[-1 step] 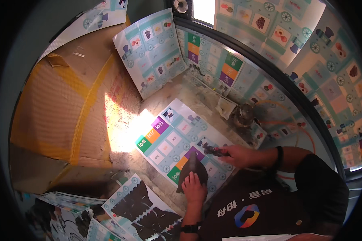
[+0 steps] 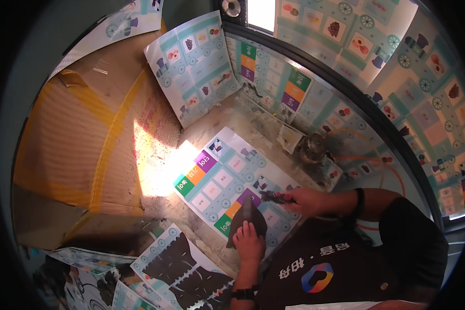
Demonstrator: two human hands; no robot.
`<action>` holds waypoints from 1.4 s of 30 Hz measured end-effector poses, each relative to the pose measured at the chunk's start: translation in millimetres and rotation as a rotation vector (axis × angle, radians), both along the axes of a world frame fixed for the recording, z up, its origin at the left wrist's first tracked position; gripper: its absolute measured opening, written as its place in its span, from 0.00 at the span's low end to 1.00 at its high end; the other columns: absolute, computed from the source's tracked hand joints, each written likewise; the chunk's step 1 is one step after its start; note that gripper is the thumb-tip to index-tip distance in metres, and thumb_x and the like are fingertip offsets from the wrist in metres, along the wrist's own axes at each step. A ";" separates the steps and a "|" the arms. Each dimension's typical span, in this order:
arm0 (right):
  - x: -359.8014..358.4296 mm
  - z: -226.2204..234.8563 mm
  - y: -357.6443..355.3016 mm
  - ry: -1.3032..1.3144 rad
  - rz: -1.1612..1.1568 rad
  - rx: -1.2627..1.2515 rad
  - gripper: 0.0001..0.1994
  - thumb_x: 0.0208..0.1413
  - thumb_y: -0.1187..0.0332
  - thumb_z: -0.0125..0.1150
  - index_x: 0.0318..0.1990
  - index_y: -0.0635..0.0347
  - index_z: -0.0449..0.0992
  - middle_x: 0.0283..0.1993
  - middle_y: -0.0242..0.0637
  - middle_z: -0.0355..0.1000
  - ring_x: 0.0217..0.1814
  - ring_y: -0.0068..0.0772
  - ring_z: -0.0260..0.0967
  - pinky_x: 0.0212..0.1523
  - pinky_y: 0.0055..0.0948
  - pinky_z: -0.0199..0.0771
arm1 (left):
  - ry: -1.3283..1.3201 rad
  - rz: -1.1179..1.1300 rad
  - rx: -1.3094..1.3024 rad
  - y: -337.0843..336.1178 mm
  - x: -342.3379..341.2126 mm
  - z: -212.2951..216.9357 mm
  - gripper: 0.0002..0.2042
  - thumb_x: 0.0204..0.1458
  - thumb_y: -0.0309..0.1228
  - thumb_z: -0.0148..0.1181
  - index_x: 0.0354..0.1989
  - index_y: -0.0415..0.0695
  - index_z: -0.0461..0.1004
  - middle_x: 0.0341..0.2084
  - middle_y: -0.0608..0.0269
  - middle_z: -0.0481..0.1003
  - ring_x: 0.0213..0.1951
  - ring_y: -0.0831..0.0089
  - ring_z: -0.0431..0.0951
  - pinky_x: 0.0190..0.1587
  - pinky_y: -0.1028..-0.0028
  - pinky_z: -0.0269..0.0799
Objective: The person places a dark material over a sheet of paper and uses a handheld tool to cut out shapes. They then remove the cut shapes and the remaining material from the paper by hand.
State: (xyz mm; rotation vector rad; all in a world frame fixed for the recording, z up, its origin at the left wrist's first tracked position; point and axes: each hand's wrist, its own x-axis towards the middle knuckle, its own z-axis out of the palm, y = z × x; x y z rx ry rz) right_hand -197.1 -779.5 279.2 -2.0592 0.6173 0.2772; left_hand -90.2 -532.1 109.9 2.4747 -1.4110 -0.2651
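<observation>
A printed sheet (image 2: 225, 181) with coloured blocks and small pictures lies on the worktop in front of me. On its near part rests a flat dark piece (image 2: 248, 219), broad toward me and tapering to a narrow far end. My left hand (image 2: 249, 240) lies on the broad part, fingers stretched over it. To the right, my right hand (image 2: 307, 201) is closed round a small dark hand tool (image 2: 276, 197), whose kind I cannot make out. The tool's front end points left above the sheet, close to the dark piece's tip but apart from it.
A big cardboard box (image 2: 82, 155) with yellow tape stands on the left. A printed sheet (image 2: 194, 67) leans behind the worktop. A dirty metal container (image 2: 314, 148) and an orange hose (image 2: 398, 173) are at right. Sheets with dark shapes (image 2: 183, 266) lie at lower left.
The tool in my right hand has shifted slightly. My left hand and the dark piece stay in place.
</observation>
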 end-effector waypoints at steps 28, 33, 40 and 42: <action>-15.3 -14.6 23.3 -0.031 0.194 0.201 0.15 0.66 0.63 0.54 0.56 0.57 0.69 0.45 0.54 0.75 0.50 0.61 0.73 0.51 0.47 0.73 | 0.333 0.448 0.051 -16.8 70.4 -10.0 0.37 0.32 0.44 0.81 0.55 0.48 0.74 0.53 0.56 0.72 0.57 0.53 0.70 0.60 0.55 0.66; -5.7 -14.2 31.1 0.037 0.246 0.221 0.14 0.66 0.64 0.54 0.55 0.56 0.69 0.42 0.53 0.75 0.48 0.60 0.74 0.48 0.47 0.73 | 0.419 0.497 0.216 -20.1 75.9 -7.4 0.37 0.33 0.48 0.81 0.54 0.48 0.76 0.53 0.57 0.72 0.58 0.56 0.70 0.62 0.57 0.65; -0.1 -19.1 35.9 -0.028 0.255 0.184 0.11 0.65 0.65 0.53 0.52 0.56 0.70 0.39 0.52 0.74 0.45 0.60 0.75 0.46 0.48 0.74 | 0.477 0.526 0.249 -21.8 77.7 -4.1 0.37 0.33 0.50 0.80 0.55 0.49 0.76 0.53 0.58 0.73 0.58 0.58 0.71 0.62 0.56 0.66; 0.3 -19.1 36.9 -0.054 0.259 0.184 0.11 0.65 0.65 0.53 0.51 0.56 0.70 0.38 0.52 0.74 0.45 0.61 0.75 0.45 0.49 0.74 | 0.460 0.518 0.265 -21.3 77.5 -3.9 0.37 0.33 0.50 0.80 0.55 0.49 0.76 0.53 0.59 0.73 0.58 0.58 0.71 0.62 0.56 0.65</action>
